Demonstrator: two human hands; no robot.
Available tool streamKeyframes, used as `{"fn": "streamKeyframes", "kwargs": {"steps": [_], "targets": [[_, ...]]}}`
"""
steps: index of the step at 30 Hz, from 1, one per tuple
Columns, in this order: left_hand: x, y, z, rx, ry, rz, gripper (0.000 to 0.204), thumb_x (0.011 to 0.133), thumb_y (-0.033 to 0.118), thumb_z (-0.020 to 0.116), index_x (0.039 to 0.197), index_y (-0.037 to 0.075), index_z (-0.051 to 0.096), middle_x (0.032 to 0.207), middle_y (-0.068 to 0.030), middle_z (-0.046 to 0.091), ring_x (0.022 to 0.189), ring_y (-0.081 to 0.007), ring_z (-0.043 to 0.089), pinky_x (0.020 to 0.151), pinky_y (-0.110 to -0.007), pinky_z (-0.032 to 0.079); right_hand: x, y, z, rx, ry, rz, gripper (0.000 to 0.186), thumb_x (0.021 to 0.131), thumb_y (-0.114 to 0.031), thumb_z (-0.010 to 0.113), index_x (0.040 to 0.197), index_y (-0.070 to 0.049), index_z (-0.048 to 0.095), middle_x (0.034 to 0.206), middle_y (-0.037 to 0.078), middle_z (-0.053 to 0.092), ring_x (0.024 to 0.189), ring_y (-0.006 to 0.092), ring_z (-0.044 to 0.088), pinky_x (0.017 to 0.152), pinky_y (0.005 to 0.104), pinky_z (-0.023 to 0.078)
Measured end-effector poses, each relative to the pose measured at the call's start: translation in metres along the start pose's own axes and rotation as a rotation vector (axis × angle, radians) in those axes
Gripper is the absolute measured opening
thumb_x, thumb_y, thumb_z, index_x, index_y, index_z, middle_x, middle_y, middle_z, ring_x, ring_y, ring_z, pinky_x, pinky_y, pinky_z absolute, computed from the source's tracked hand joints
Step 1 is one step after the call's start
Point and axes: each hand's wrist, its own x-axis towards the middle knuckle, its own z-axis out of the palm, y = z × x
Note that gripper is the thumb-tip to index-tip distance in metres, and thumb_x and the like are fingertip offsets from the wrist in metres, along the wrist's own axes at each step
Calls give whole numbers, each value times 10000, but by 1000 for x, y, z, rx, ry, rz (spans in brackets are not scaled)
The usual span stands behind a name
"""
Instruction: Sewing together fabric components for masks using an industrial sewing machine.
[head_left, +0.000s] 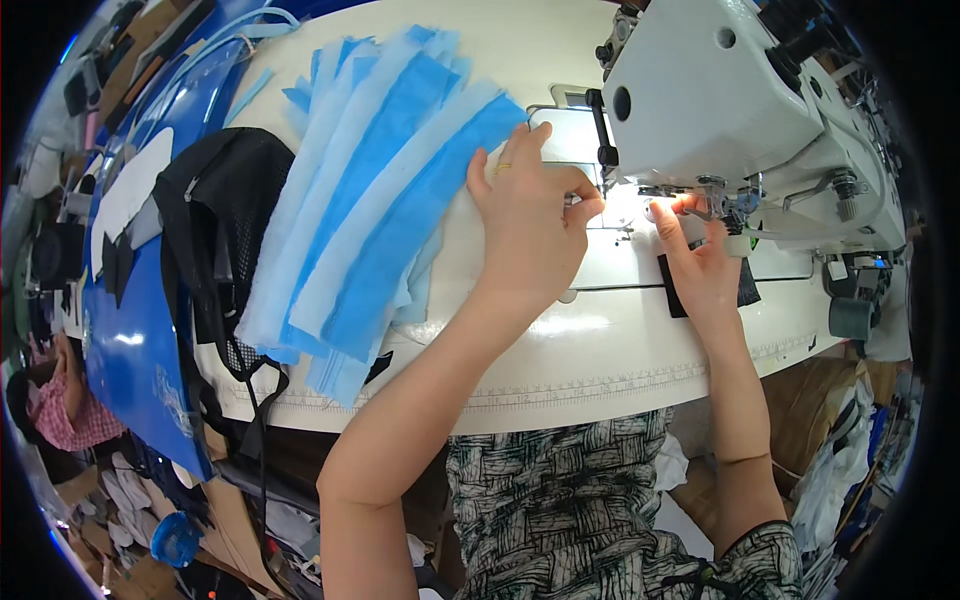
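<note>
A white sewing machine [700,95] stands at the right of the table, its lamp glaring over the needle area. My left hand [530,220] is beside the bright metal plate [610,268], thumb and forefinger pinched on something small that I cannot make out; its other fingers extend toward the blue and white fabric strips [390,210]. Under the machine's head, by the presser parts, is my right hand [702,275]. Its thumb and fingers close together at the lit spot, and glare hides what they hold. A small black fabric piece [677,288] lies beneath my right wrist.
Left of the strips lies a black mesh bag [225,200] with hanging straps. Beyond it is a glossy blue surface [130,340] with white and black pieces. A printed ruler [520,398] runs along the table's front edge. Another person in pink check [75,405] is far left.
</note>
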Motion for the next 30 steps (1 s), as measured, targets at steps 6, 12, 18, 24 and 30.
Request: {"fn": "streamKeyframes", "kwargs": {"steps": [6,12,18,24,30], "targets": [[1,-2,13,1,88,12,71,853,165,780,840,96,788,1394,-175,594,1430,-349,426,1183,-608,126,-2,-1,1,-130,-23,44,257,950,-229,790,1059,-31,668,982,20,690,841,84,617,682,226,481],[1,2,13,-43,68,-15,64,836,125,783,803,72,772,1432,-210,537,1442,-408,395,1194,-630,123,0,-13,6,0,-76,28,322,931,-202,803,1095,50,688,962,59,700,835,99,642,721,265,527],[-3,7,13,4,22,19,81,843,156,790,826,78,777,1442,-191,539,1477,-423,341,1201,-649,88,4,-15,12,163,-207,330,341,982,-314,751,1106,-1,697,958,10,677,879,60,591,801,219,483],[1,6,17,-91,80,-67,61,850,138,780,831,82,765,1425,-172,549,1470,-404,365,1211,-625,96,2,-8,12,92,-216,147,204,959,-207,748,1006,-20,680,887,-18,635,841,71,551,767,232,464],[-1,7,19,7,96,-67,112,863,208,781,861,97,790,1418,-146,587,1460,-357,401,1215,-595,109,3,-13,10,24,-250,110,146,925,-142,748,917,-17,673,849,-6,614,802,89,533,712,249,452]]}}
